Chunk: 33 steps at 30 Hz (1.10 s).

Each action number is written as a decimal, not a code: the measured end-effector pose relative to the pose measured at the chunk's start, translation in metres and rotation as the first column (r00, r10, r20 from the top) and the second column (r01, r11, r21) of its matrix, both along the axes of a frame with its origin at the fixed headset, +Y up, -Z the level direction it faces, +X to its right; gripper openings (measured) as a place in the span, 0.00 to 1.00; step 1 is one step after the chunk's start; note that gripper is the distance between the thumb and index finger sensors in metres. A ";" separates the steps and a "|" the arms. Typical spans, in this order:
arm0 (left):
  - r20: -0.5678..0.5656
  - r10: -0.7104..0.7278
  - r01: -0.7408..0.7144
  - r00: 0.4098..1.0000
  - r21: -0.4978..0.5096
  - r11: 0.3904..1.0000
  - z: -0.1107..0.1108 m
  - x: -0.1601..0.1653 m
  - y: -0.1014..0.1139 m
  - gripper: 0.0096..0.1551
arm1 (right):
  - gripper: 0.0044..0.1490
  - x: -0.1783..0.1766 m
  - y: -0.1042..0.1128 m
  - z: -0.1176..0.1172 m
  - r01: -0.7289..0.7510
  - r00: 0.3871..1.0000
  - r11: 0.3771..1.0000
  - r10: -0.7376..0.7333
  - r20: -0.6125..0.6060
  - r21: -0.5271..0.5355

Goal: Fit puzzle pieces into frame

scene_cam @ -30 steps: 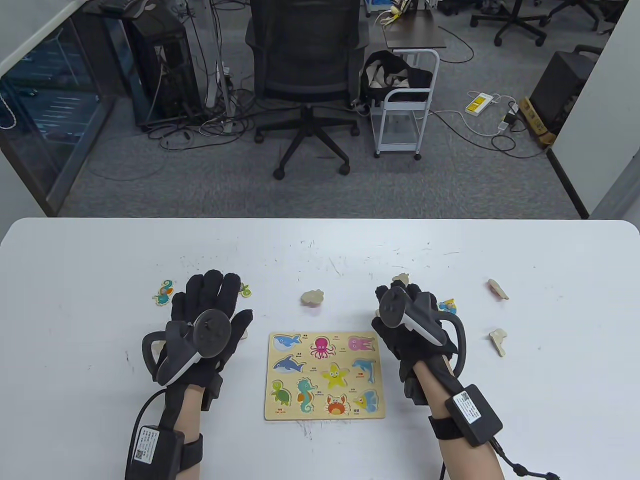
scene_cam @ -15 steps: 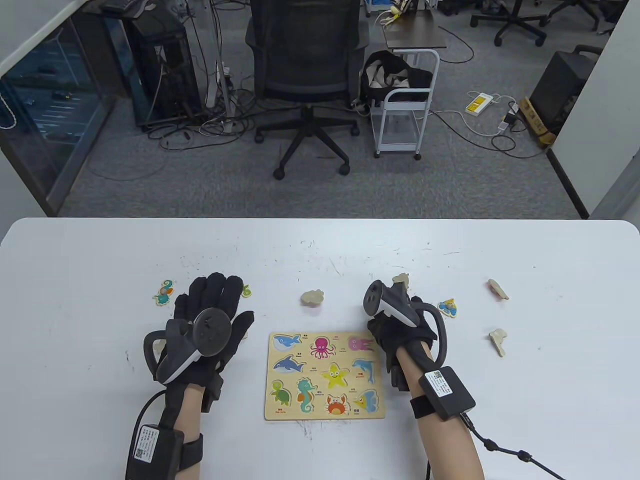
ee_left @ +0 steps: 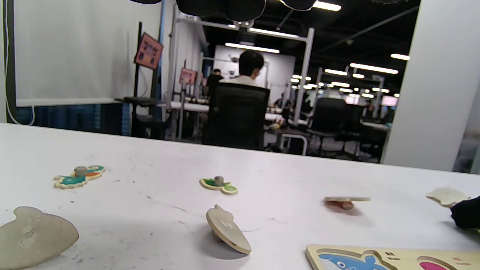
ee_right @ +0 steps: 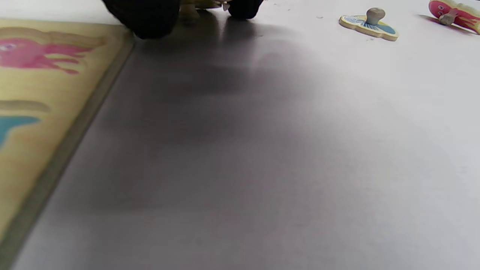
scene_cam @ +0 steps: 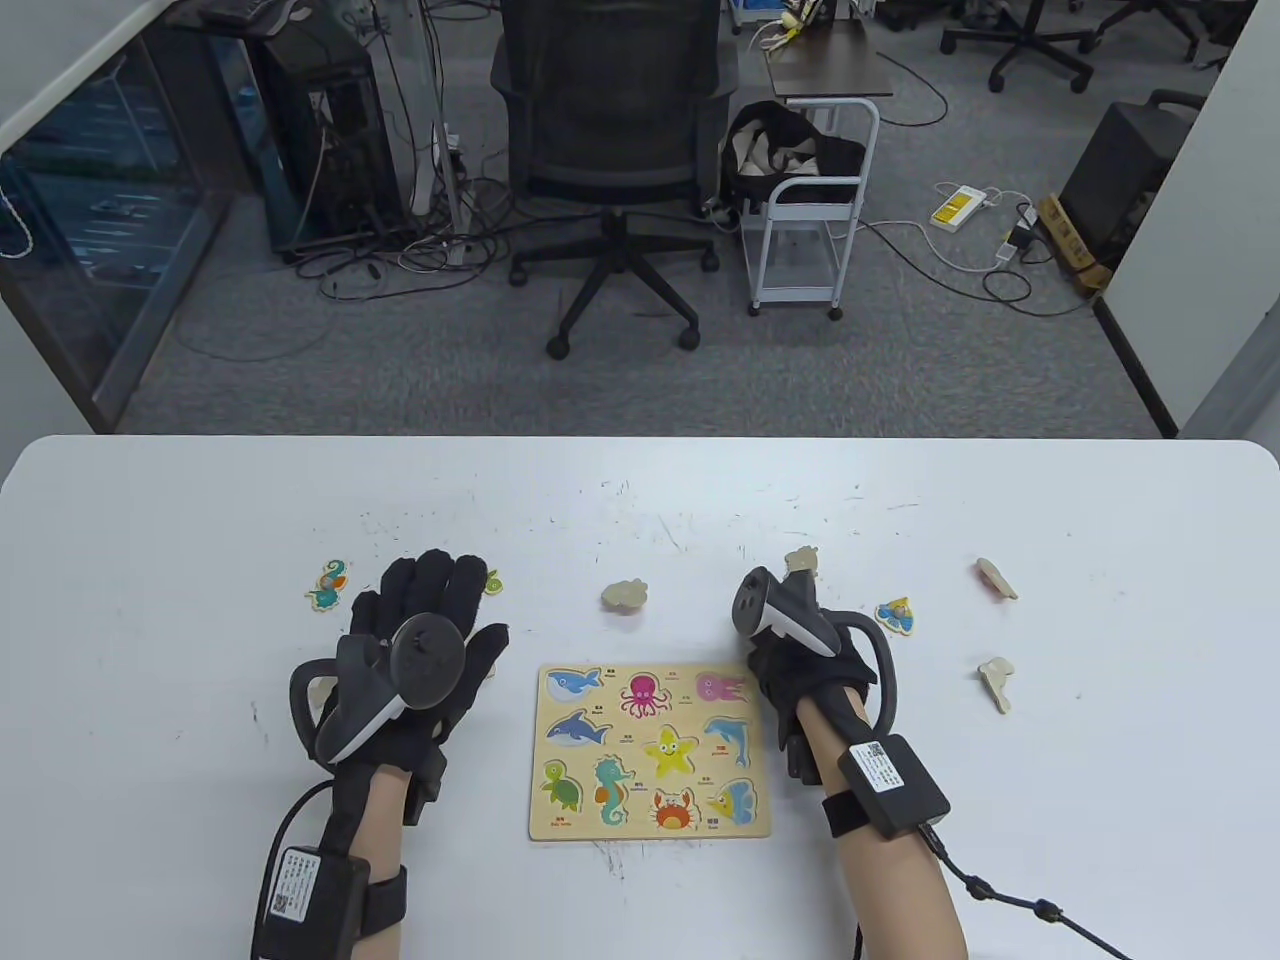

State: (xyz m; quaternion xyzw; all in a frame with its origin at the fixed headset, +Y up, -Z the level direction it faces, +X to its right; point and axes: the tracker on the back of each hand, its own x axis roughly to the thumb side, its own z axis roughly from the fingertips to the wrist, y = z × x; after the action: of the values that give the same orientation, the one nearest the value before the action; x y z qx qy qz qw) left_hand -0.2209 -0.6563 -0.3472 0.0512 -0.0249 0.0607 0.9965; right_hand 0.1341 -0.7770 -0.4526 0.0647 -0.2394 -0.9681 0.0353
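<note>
Compared with 1 s ago, the right hand (scene_cam: 800, 660) has been swung in from beside the fish piece (scene_cam: 896, 615) toward the frame's (scene_cam: 650, 750) top right corner and rolled over, then barely shifted in the last half second. Its fingers are aimed at the face-down piece (scene_cam: 803, 562) just past them; whether that piece is pinched yet can't be told, since the tracker blocks it and the wrist view is blurred. So a pickup is probably being set up, nothing fitted yet: all 9 slots are seen bare.

The left hand (scene_cam: 425, 640) has been kept flat, fingers spread, holding nothing, near the turtle piece (scene_cam: 491, 581).

Room-wise, the frame sits near the worktop's (scene_cam: 640, 480) front edge, with pieces scattered well apart around it, so plenty of open surface is left for sliding.
</note>
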 end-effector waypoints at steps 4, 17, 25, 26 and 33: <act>0.000 -0.004 0.004 1.000 -0.004 1.000 0.000 0.001 0.000 0.45 | 0.35 0.001 0.000 -0.001 0.002 1.000 1.000 -0.002 0.006 0.016; 0.023 0.004 -0.004 1.000 -0.002 1.000 -0.001 0.005 0.001 0.44 | 0.30 0.020 0.027 0.012 0.294 0.955 0.954 -0.292 -0.044 0.055; 0.064 0.051 -0.052 0.997 0.007 0.999 0.000 0.015 0.001 0.43 | 0.30 0.028 0.059 0.039 0.571 0.819 0.817 -0.562 -0.111 0.079; 0.072 0.053 -0.054 0.996 0.002 0.999 0.000 0.017 0.000 0.43 | 0.30 0.029 0.063 0.044 0.623 0.781 0.778 -0.612 -0.126 0.079; 0.151 0.165 -0.164 0.975 -0.020 0.986 0.002 0.028 0.003 0.42 | 0.30 0.019 0.085 0.071 0.848 0.524 0.529 -0.825 -0.212 0.038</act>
State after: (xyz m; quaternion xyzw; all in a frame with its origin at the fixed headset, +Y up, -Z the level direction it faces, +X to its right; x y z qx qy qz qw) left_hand -0.1932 -0.6531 -0.3452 0.0448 -0.0960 0.1467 0.9835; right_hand 0.1534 -0.6924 -0.3813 -0.1377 -0.1704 -0.8813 -0.4187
